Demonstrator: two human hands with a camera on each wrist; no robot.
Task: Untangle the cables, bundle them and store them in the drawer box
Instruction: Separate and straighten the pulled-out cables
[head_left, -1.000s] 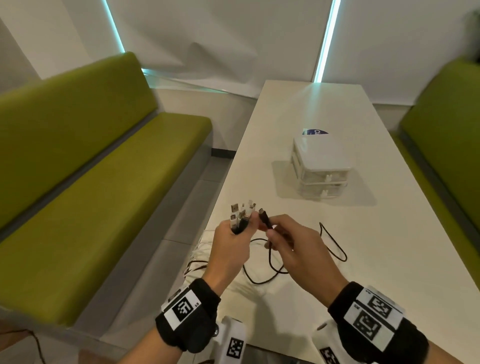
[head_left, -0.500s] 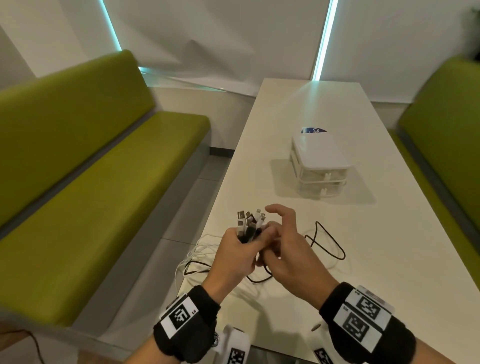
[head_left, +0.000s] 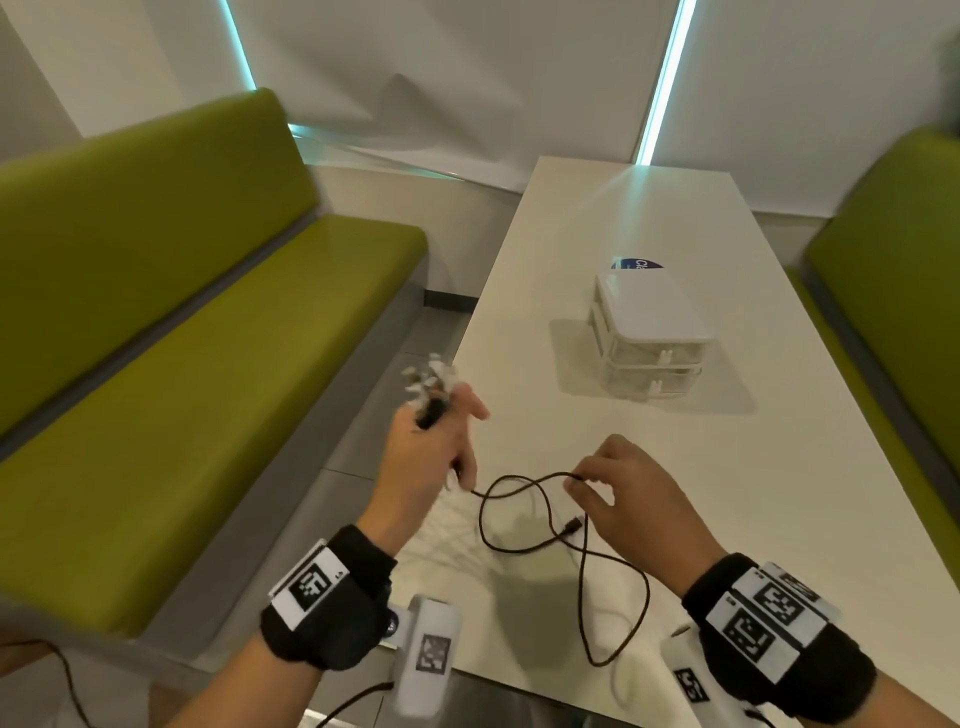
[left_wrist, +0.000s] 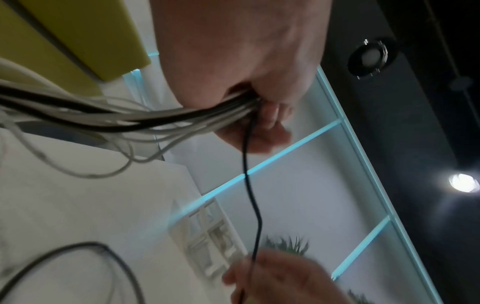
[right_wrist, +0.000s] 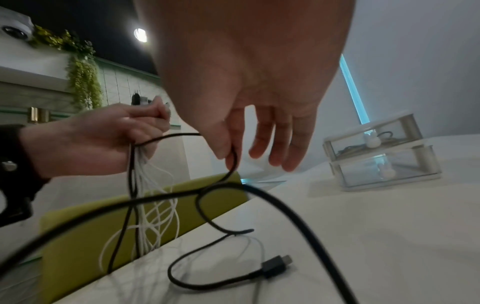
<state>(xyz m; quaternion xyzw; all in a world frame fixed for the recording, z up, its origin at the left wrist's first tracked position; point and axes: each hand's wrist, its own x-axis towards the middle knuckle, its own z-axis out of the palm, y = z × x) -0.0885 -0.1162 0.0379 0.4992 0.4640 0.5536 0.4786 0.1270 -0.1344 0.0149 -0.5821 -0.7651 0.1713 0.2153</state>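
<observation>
The left hand (head_left: 434, 457) is raised above the near left edge of the bench (head_left: 779, 493), its fingers curled in a tight grip around a bunch of white and black cables (left_wrist: 182, 117), whose plug ends stick up past the thumb. The right hand (head_left: 641, 501) is held lower, over the bench, palm down. A black cable (right_wrist: 233, 162) is pinched between its thumb and forefinger, while the other three fingers are left loosely spread. Black bands with printed markers are worn on both wrists.
</observation>
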